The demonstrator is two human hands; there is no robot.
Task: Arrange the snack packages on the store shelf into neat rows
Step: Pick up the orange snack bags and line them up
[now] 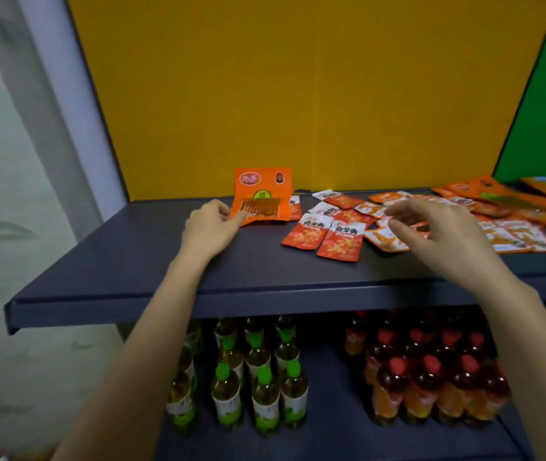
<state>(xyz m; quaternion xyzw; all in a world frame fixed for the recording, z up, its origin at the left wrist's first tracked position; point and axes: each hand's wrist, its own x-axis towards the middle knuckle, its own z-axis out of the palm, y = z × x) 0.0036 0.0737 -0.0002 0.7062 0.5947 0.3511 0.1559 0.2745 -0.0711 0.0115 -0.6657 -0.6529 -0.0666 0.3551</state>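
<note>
Head view: the sorting step is judged to be barely begun, with one row started at the left of the dark shelf (115,261). One large orange packet (261,197) is stood upright near the yellow back panel (265,78), and its lower left corner is pinched between the thumb and curled fingers of the left hand (213,224). The right hand (438,227) is held above the loose pile, its fingers spread and loosely bent, and nothing is seen to be gripped in it. Two red-and-white sachets (325,236) are laid side by side at the front of the pile. At least four more are scattered askew behind them, and some are hidden by the right hand, so a full count cannot be given. Further right a heap of orange packets (498,197) is overlapped too closely to be counted. Next, a packet of the same kind is probably to be picked from the heap and stood just beside the upright one, edges squared. On the shelf below, green-capped bottles (258,377) and red-capped bottles (431,377) are grouped, with their numbers unclear.
</note>
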